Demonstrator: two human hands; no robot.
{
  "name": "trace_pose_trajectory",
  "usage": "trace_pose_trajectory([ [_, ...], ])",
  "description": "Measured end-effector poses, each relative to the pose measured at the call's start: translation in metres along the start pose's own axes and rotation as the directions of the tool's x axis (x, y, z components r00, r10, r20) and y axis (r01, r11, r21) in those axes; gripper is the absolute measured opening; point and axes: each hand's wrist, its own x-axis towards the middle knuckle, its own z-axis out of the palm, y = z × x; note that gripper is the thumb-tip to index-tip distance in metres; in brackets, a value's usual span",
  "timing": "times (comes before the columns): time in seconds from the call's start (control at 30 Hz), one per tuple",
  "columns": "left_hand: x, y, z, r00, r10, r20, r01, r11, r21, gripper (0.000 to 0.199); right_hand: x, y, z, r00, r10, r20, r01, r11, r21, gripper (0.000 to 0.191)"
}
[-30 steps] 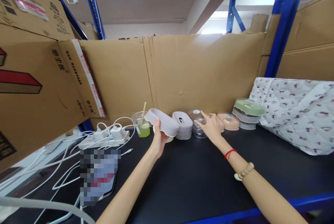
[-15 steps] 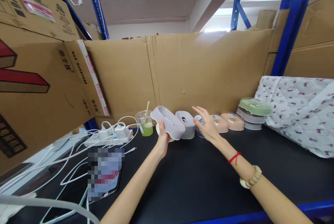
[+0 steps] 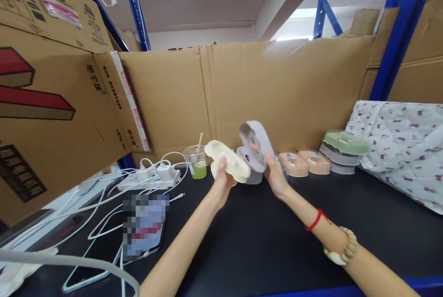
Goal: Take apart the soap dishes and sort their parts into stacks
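Observation:
A cream-coloured moulded piece [image 3: 229, 161] is gripped in my left hand [image 3: 223, 184], its long side tilted down to the right. My right hand [image 3: 276, 177] holds a pale grey oval tray [image 3: 260, 142], raised and tipped on edge just right of the cream piece. Behind the two hands stand grey oval containers [image 3: 255, 178], partly hidden. To their right sit a clear-lidded container, mostly covered by my right hand, and pink boxes [image 3: 294, 164] with clear lids.
A cup of green drink [image 3: 199, 170] stands left of my hands. Farther left are a power strip [image 3: 152, 181], white cables and a phone [image 3: 147, 228]. Green and grey containers [image 3: 346, 144] are stacked at right by a patterned cloth [image 3: 408, 149]. Cardboard [image 3: 277, 94] walls the back.
The grey tray has passed from my left hand to my right and is lifted upright. The cream piece now shows in my left hand. The view has shifted slightly.

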Motion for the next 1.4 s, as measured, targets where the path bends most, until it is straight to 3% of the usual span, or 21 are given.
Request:
trace_pose_trajectory([
  [0.1, 0.004, 0.015, -0.005, 0.989, 0.037, -0.14, -0.043, 0.998, -0.036, 0.057, 0.011, -0.005, -0.009, 0.94, -0.189, -0.283, 0.11, 0.956, -0.272, 0.074],
  [0.17, 0.007, 0.024, -0.01, 0.973, 0.001, -0.23, -0.012, 0.999, -0.044, 0.051, 0.019, -0.01, -0.01, 0.912, -0.257, -0.321, 0.07, 0.867, -0.494, 0.066],
  [0.23, 0.009, 0.03, -0.016, 0.957, -0.105, -0.269, 0.095, 0.994, -0.052, 0.047, 0.025, -0.015, -0.005, 0.95, -0.136, -0.28, -0.084, 0.752, -0.653, 0.052],
  [0.3, 0.01, 0.034, -0.022, 0.944, -0.236, -0.231, 0.234, 0.972, -0.034, 0.046, 0.031, -0.019, 0.004, 0.975, 0.062, -0.213, -0.211, 0.557, -0.804, 0.041],
  [0.37, 0.01, 0.038, -0.027, 0.933, -0.324, -0.157, 0.334, 0.942, 0.045, 0.04, 0.033, -0.02, 0.014, 0.965, 0.2, -0.168, -0.234, 0.382, -0.894, 0.039],
  [0.43, 0.01, 0.04, -0.03, 0.932, -0.345, -0.113, 0.359, 0.923, 0.138, 0.024, 0.034, -0.018, 0.02, 0.959, 0.24, -0.154, -0.228, 0.321, -0.919, 0.043],
  [0.5, 0.01, 0.04, -0.032, 0.937, -0.327, -0.119, 0.346, 0.916, 0.202, 0.009, 0.033, -0.014, 0.021, 0.959, 0.241, -0.146, -0.22, 0.315, -0.923, 0.048],
  [0.6, 0.011, 0.035, -0.035, 0.95, -0.267, -0.162, 0.303, 0.914, 0.27, 0.013, 0.029, -0.004, 0.011, 0.972, 0.202, -0.118, -0.181, 0.33, -0.926, 0.048],
  [0.67, 0.013, 0.029, -0.037, 0.955, -0.223, -0.195, 0.276, 0.909, 0.313, 0.019, 0.025, 0.005, -0.001, 0.993, 0.096, -0.069, -0.1, 0.374, -0.922, 0.044],
  [0.73, 0.015, 0.022, -0.038, 0.958, -0.183, -0.222, 0.252, 0.905, 0.343, 0.027, 0.02, 0.014, -0.016, 0.995, -0.103, -0.018, 0.026, 0.413, -0.91, 0.042],
  [0.83, 0.021, 0.016, -0.039, 0.962, -0.144, -0.233, 0.224, 0.902, 0.369, 0.038, 0.017, 0.026, -0.04, 0.916, -0.4, -0.022, 0.154, 0.402, -0.903, 0.049],
  [0.9, 0.025, 0.015, -0.039, 0.964, -0.126, -0.232, 0.211, 0.898, 0.386, 0.044, 0.018, 0.03, -0.056, 0.867, -0.494, -0.061, 0.161, 0.394, -0.905, 0.05],
  [1.07, 0.035, 0.016, -0.041, 0.971, -0.081, -0.226, 0.178, 0.873, 0.453, 0.059, 0.025, 0.036, -0.086, 0.838, -0.51, -0.194, 0.058, 0.437, -0.897, 0.046],
  [1.2, 0.038, 0.011, -0.049, 0.975, -0.034, -0.22, 0.153, 0.82, 0.552, 0.054, 0.026, 0.039, -0.096, 0.833, -0.5, -0.238, 0.009, 0.442, -0.897, 0.045],
  [1.3, 0.038, 0.004, -0.058, 0.966, 0.096, -0.241, 0.095, 0.734, 0.673, 0.043, 0.027, 0.041, -0.099, 0.824, -0.501, -0.264, -0.014, 0.448, -0.894, 0.045],
  [1.4, 0.036, 0.001, -0.063, 0.93, 0.283, -0.233, 0.018, 0.6, 0.8, 0.026, 0.027, 0.043, -0.101, 0.805, -0.527, -0.272, -0.003, 0.455, -0.89, 0.044],
])
